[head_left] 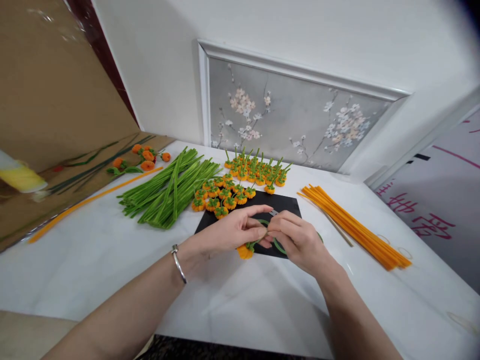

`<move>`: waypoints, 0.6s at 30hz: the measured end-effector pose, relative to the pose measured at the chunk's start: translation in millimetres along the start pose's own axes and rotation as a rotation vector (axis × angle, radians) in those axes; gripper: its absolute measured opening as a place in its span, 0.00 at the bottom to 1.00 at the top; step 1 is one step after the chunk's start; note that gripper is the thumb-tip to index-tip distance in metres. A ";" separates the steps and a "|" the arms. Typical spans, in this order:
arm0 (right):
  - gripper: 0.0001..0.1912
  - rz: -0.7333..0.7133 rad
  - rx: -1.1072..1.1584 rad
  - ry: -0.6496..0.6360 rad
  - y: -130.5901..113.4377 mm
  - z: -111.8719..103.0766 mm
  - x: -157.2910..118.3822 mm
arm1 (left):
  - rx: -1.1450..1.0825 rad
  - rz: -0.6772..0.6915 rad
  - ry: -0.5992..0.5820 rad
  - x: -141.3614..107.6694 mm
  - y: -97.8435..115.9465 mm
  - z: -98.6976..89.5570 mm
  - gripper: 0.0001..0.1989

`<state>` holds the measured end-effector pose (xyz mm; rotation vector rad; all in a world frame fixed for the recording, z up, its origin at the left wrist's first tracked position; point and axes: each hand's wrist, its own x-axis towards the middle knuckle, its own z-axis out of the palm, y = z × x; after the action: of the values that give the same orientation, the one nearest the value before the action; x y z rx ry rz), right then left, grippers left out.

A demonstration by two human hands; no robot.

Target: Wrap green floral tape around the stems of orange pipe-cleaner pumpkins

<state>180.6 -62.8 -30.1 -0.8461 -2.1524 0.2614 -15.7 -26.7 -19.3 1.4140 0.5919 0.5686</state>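
Observation:
My left hand [240,229], with a silver bangle on its wrist, holds a small orange flower [245,251] with a green top, which hangs just below the fingers. My right hand [294,237] meets it at the fingertips, pinched at the flower's green stem. Both hands are over a black mat [287,201]. Part of a green-handled tool [279,246] shows on the mat beneath the hands; the rest is hidden. Beyond them stand several finished orange pieces [229,201] with green tops, some on the mat's edge.
Green fuzzy stems [170,187] lie piled at the left, orange fuzzy stems [352,225] at the right. One long orange stem [93,202] lies far left, near orange flowers [148,156]. The white table [225,305] ends at a wall with a framed panel [285,110].

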 end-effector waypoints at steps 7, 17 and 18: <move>0.09 0.015 -0.082 -0.033 2.3 1.3 -0.9 | 0.088 0.008 0.056 3.9 -0.7 -1.5 0.27; 0.11 0.000 -0.132 -0.080 0.6 4.2 -0.2 | 0.073 -0.010 0.094 5.0 -2.1 2.8 0.26; 0.11 -0.003 -0.109 -0.064 1.0 4.5 -0.4 | 0.069 -0.017 0.089 4.4 -1.6 2.0 0.26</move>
<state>177.9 -61.9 -33.7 -0.9068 -2.2439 0.1729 -11.2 -25.3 -21.0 1.4526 0.6994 0.6045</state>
